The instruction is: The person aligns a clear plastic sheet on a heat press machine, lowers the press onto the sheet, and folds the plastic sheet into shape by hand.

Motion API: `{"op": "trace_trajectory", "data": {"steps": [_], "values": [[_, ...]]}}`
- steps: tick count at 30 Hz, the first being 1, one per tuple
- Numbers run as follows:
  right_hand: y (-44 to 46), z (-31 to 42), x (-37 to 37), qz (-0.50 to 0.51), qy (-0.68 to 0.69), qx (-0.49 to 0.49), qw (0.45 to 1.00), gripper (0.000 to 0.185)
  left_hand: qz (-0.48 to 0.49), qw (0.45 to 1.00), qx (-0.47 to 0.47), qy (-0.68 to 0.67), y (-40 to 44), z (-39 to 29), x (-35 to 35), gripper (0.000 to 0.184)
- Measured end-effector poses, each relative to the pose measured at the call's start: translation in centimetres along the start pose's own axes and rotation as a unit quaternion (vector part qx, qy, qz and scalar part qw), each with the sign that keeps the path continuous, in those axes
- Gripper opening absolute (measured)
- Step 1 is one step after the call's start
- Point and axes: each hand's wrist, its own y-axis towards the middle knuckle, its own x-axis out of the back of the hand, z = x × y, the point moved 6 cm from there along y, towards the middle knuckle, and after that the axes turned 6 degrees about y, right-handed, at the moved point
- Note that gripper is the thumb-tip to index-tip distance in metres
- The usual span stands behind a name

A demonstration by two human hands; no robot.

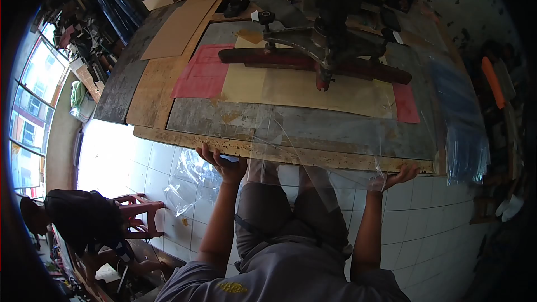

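Observation:
A worn wooden board edge [291,154] runs along the front of a grey work plate [196,118]. My left hand [224,165] is at this edge, palm up, its fingers spread and touching the wood. Further right, my right hand [398,178] lies against the underside of the same edge with its fingers stretched out to the right. Between my hands, a clear plastic sheet [319,134] lies partly on the plate and hangs over the edge. Yellow sheeting [302,94] and pink pieces [201,72] cover the plate's middle under a dark metal press bar [313,64].
Clear plastic sleeves [461,117] hang at the table's right side. Brown cardboard [182,28] lies at the left. Crumpled clear plastic [193,182] is below the table. A person [84,226] sits low at the left by a red stool [140,212].

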Motion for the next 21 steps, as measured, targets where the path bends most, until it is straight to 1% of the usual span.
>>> {"op": "trace_trajectory", "data": {"steps": [9,12,15,19,21], "values": [[0.1,0.1,0.0,0.01,-0.014,0.007,1.0,0.068,-0.002,1.0,0.001,0.001,0.0,0.0,0.0,0.096],[0.5,0.8,0.0,0.015,-0.013,0.01,1.0,0.068,0.011,1.0,0.017,0.005,0.0,0.1,0.1,0.104],[0.7,1.3,0.1,0.028,-0.015,0.008,0.999,0.065,0.02,0.999,0.024,-0.005,0.0,-0.1,0.3,0.102],[1.4,2.8,0.7,0.052,-0.017,0.003,0.999,0.061,0.014,0.999,0.021,-0.022,0.7,-0.7,0.9,0.086],[1.9,3.4,1.1,0.061,-0.017,-0.001,0.998,0.06,0.024,0.999,0.019,-0.029,1.0,-0.9,1.4,0.08]]}}
